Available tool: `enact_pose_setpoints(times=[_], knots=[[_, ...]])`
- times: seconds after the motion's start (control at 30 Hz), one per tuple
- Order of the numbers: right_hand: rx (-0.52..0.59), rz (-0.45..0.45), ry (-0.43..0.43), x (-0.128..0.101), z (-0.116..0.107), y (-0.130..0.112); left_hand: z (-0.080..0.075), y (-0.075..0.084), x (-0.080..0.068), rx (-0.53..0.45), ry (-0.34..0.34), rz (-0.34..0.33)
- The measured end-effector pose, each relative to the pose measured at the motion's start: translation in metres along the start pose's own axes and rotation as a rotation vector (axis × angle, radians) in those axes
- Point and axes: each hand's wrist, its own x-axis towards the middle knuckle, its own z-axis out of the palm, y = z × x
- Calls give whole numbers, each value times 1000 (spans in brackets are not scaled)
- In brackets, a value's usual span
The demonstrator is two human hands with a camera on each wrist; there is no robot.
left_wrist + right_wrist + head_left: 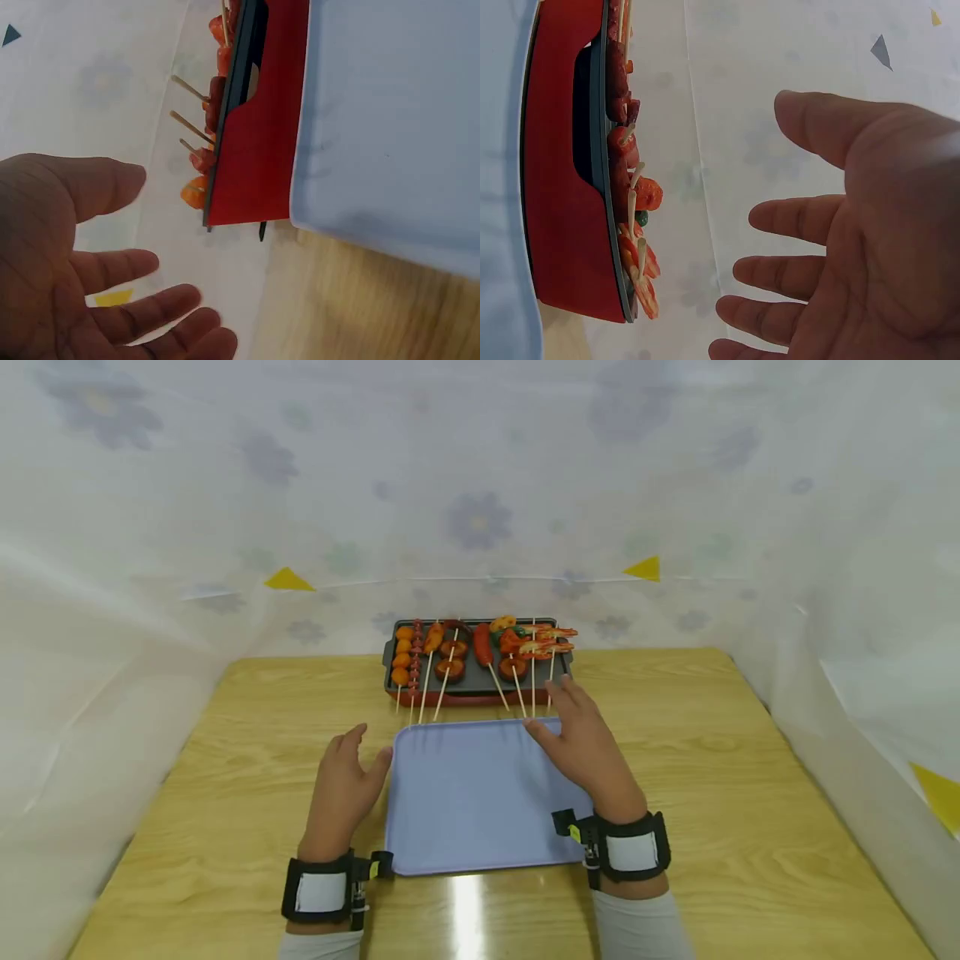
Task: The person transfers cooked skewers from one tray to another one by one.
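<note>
A lavender tray (472, 793) lies on the wooden table (750, 793) in front of me. My left hand (343, 785) hovers at the tray's left edge, fingers straight and spread, holding nothing. My right hand (585, 739) is over the tray's far right corner, also open and empty. Behind the tray stands a dark grill pan (390, 656) on a red base, loaded with several toy food skewers (487, 652). The left wrist view shows the open palm (67, 255) beside the red base (259, 150) and tray (397, 127). The right wrist view shows the open palm (855, 247) near the grill (562, 172).
A translucent floral curtain (480, 485) with small yellow flags (288, 581) encloses the table on three sides. Skewer sticks (517, 697) overhang the grill's near edge toward the tray. Bare wood lies to the left and right of the tray.
</note>
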Motion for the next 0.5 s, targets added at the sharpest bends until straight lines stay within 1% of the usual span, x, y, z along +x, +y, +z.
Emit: enact_pose_setpoints(times=[0.13,0.27,0.37,0.5], knots=[[6,5,27,1,-2,5,0,-11,4,3,-111,-95],[32,23,46,0,-5,9,3,-21,7,10,-226,-137],[62,37,56,-2,-7,10,6,-26,9,-8,-261,-150],[78,37,80,-2,-10,12,12,-25,13,-32,-266,-165]])
